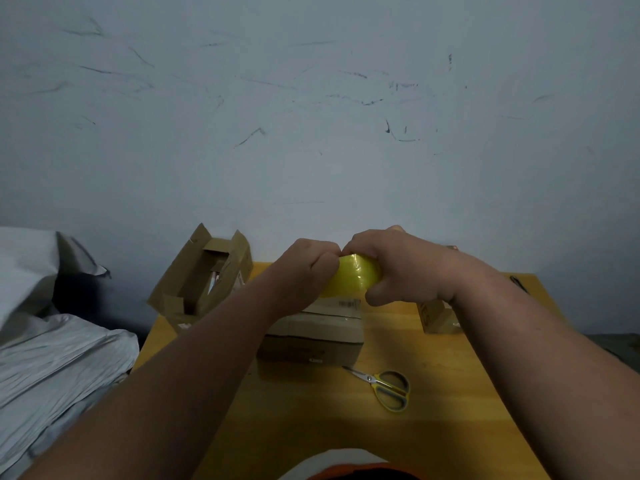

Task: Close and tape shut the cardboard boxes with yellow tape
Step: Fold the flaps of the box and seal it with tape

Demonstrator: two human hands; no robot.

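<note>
My right hand (391,265) grips a roll of yellow tape (355,277), held up above the table. At the roll's left edge, the curled fingers of my left hand (308,268) pinch the tape. Below both hands a closed cardboard box (318,332) lies on the wooden table (433,393). An open cardboard box (204,275) with raised flaps stands at the table's back left corner. A third small box (434,315) sits at the right, partly hidden by my right wrist.
Yellow-handled scissors (384,388) lie on the table in front of the closed box, to its right. Grey bedding (52,341) lies to the left of the table. A scuffed pale wall (311,116) rises just behind the table. A dark object (519,284) lies at the table's far right edge.
</note>
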